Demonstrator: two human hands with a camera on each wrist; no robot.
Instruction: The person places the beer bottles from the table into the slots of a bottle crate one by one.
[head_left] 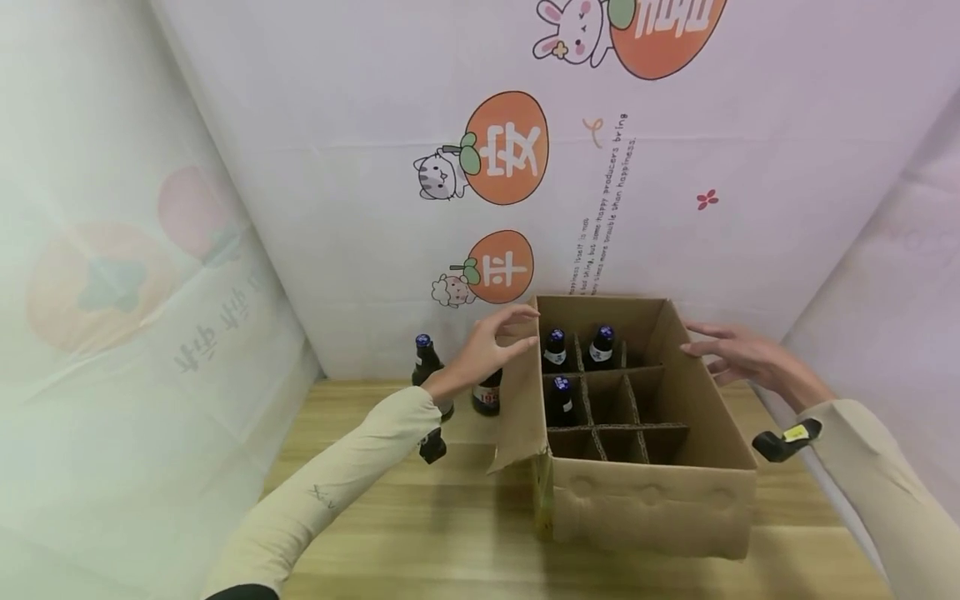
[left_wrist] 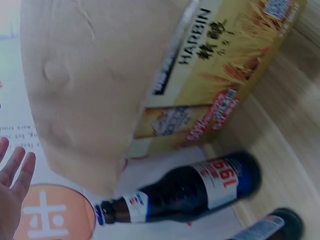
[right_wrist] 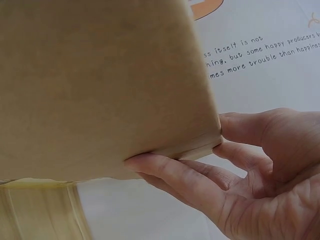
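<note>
An open cardboard box (head_left: 651,512) with cardboard dividers stands in the head view. Three dark beer bottles with blue caps, one a front bottle (head_left: 562,404), sit in its left and back compartments. My left hand (head_left: 480,354) is at the box's left flap (head_left: 521,408), thumb and fingers apart. In the left wrist view its fingers (left_wrist: 19,172) show beside that flap, not touching it. My right hand (head_left: 746,354) is at the box's far right side. In the right wrist view its fingers lie around the corner of the right flap (right_wrist: 100,90) and hold it.
Two more bottles stand outside the box's left side: a labelled bottle (head_left: 486,396) close to the flap and a bottle (head_left: 425,358) farther left. A wooden table (head_left: 397,517) lies under everything. A printed white cloth (head_left: 375,208) hangs behind.
</note>
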